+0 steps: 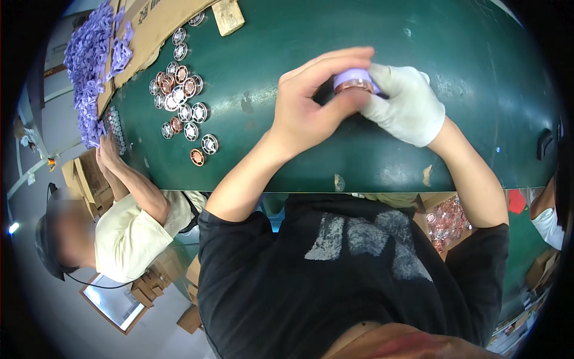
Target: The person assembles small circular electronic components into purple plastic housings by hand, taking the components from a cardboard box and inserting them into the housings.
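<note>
Head view: purple cap with copper ring sits between both hands, above the table, right of picture centre. Left hand, bare, pinches it, fingers arched over the top, thumb across the front. Right hand, white-gloved, closes on its right side; some gloved fingers hidden. Hands cover much of the piece, so how cap and ring fit can't be told.

Around: loose discs, silver and copper, scattered at left, some touching or overlapping, well apart from the hands. Wood block at the far side. Cardboard upper left, beside it a heap of purple parts; co-worker has hands at its near end, next to clustered silvery parts. Black object near the right end. Box of coppery parts below the near edge, partly behind the right arm.
</note>
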The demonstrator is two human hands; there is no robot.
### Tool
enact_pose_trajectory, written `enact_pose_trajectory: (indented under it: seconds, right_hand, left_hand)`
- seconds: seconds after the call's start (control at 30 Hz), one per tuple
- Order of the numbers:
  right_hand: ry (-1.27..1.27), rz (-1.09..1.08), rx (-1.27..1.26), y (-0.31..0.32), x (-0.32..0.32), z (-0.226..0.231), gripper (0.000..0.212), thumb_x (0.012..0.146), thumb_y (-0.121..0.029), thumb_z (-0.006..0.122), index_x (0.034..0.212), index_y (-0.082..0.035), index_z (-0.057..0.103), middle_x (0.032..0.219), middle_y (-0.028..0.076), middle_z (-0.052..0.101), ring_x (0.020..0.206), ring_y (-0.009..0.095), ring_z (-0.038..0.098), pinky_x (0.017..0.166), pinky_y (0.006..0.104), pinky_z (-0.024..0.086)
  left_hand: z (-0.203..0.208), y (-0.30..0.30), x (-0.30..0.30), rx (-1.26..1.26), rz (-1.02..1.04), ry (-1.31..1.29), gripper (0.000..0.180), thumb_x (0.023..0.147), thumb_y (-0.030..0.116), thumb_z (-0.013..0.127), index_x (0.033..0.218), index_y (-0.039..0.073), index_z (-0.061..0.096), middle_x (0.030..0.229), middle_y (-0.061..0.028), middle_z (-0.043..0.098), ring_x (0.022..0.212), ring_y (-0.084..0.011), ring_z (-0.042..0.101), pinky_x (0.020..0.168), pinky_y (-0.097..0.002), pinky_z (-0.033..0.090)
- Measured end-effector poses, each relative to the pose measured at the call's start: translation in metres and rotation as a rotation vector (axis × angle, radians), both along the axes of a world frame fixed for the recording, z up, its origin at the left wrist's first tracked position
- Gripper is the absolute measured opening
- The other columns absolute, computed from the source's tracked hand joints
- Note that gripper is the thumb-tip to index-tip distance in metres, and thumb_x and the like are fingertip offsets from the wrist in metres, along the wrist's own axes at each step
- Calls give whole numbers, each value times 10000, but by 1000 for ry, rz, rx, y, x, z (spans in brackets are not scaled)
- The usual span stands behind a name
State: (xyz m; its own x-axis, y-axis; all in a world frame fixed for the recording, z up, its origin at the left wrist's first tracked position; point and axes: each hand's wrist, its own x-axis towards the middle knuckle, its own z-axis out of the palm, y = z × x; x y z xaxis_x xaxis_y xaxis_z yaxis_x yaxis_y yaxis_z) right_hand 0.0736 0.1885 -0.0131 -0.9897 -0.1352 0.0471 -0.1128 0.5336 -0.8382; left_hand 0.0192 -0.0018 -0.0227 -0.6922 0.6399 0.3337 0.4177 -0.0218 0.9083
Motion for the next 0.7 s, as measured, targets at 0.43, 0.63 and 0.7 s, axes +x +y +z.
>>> enact_pose_trajectory:
  seconds: [0.43, 0.63, 0.7]
  right_hand:
    - [-80, -382, -151, 14, -18, -2, 514, 894, -257, 701, 1333, -22, 577, 933, 81, 710, 826, 175, 679, 818, 324, 541]
    - [-30, -306, -49, 8, -25, 0, 367, 940, -229, 637, 1270, -68, 642, 957, 53, 720, 868, 182, 681, 841, 320, 535]
    - [-50, -399, -28, 21, -22, -14, 340, 951, -249, 624, 1253, -97, 658, 956, 56, 725, 859, 193, 682, 851, 328, 535]
  left_hand:
    - [23, 38, -127, -201, 323, -419, 352, 1026, 333, 615, 1078, -4, 703, 793, 7, 597, 701, -95, 529, 687, -271, 481]
    - [-4, 5, -331, -167, 911, 637, 319, 953, 282, 625, 1154, 37, 655, 1134, -202, 677, 1119, -326, 645, 980, -414, 501]
    - [10, 41, -294, -371, 831, 652, 367, 936, 283, 636, 1210, 39, 647, 1221, -239, 638, 1181, -370, 603, 1027, -450, 469]
